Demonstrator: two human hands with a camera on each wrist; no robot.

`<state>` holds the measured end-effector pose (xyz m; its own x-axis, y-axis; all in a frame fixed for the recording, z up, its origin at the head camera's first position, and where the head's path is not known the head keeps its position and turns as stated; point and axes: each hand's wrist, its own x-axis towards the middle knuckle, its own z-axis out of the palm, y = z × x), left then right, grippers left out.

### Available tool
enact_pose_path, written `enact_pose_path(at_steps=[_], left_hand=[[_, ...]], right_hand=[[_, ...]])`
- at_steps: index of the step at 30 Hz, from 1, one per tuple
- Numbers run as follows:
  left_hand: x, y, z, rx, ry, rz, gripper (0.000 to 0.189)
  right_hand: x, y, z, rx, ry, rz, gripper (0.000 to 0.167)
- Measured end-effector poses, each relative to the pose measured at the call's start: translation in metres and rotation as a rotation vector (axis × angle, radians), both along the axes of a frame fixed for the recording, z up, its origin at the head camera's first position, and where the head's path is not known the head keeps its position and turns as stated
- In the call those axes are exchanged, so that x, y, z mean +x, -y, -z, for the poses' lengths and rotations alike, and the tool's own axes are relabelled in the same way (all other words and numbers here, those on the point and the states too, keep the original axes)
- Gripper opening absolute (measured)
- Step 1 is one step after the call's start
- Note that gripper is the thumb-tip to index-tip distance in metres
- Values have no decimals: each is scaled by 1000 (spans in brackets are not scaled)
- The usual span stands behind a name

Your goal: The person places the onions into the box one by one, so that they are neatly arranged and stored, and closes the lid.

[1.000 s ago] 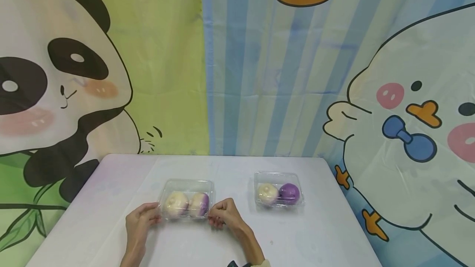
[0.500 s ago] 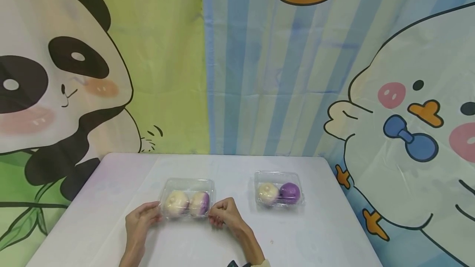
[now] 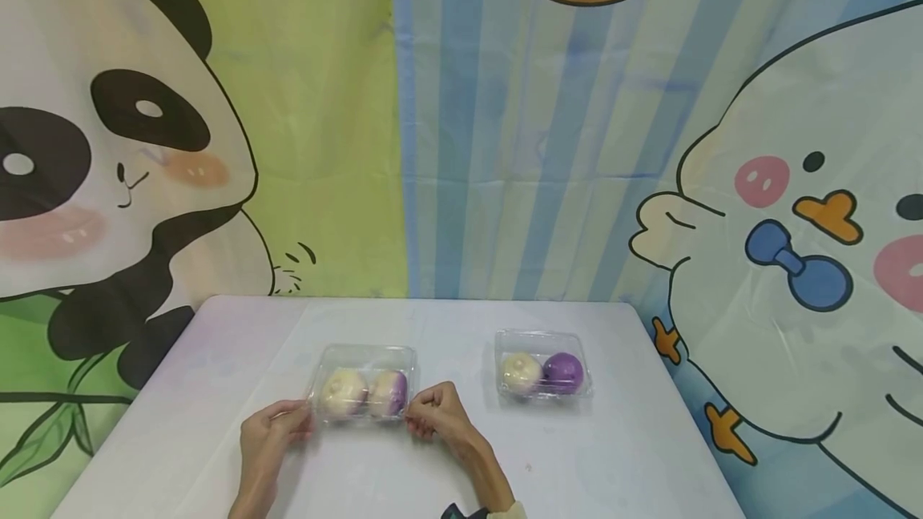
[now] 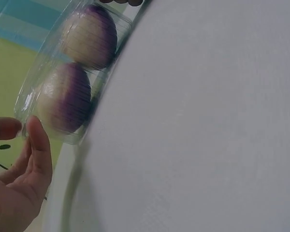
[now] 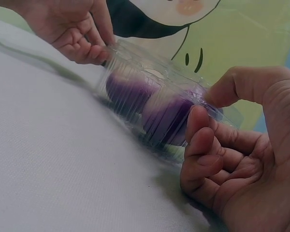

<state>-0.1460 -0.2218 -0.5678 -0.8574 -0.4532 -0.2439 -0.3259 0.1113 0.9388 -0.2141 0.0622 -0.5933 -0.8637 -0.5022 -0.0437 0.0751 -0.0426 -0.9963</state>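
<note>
A clear ribbed plastic food box (image 3: pixel 368 357) stands on the table with two round turnips inside, a mostly cream one (image 3: pixel 343 394) and a white-and-purple one (image 3: pixel 389 396). My left hand (image 3: pixel 265 443) pinches the box's near left corner; in the left wrist view, thumb and fingertips of that hand (image 4: pixel 26 176) meet at the rim. At the near right corner, my right hand (image 3: pixel 445 419) pinches the edge between thumb and index finger. The right wrist view shows this hand (image 5: pixel 246 154) with its other fingers curled below the rim, and purple sides of both turnips through the plastic (image 5: pixel 130 92).
A second clear box (image 3: pixel 544 339) stands farther right, holding a cream turnip (image 3: pixel 521 373) and a purple one (image 3: pixel 563 373). The white table (image 3: pixel 613 455) ends at a curtain (image 3: pixel 483 142) printed with a panda and a chick.
The fingers of my left hand have shifted slightly down and toward me at the box's corner. My right hand and both boxes keep their places on the table.
</note>
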Motion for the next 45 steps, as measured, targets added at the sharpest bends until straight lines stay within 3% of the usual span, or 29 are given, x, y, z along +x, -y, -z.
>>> enact_pose_path(at_steps=[18,26,45], left_hand=[[6,3,1,33,2,59,28],[9,4,1,51,-11,113,33],[3,5,5,71,-5,98,32]], right_hand=[[-1,-1,6,-26,-40,-1,28],[1,-1,1,2,7,10,32],[-2,0,10,-21,-30,12,32]])
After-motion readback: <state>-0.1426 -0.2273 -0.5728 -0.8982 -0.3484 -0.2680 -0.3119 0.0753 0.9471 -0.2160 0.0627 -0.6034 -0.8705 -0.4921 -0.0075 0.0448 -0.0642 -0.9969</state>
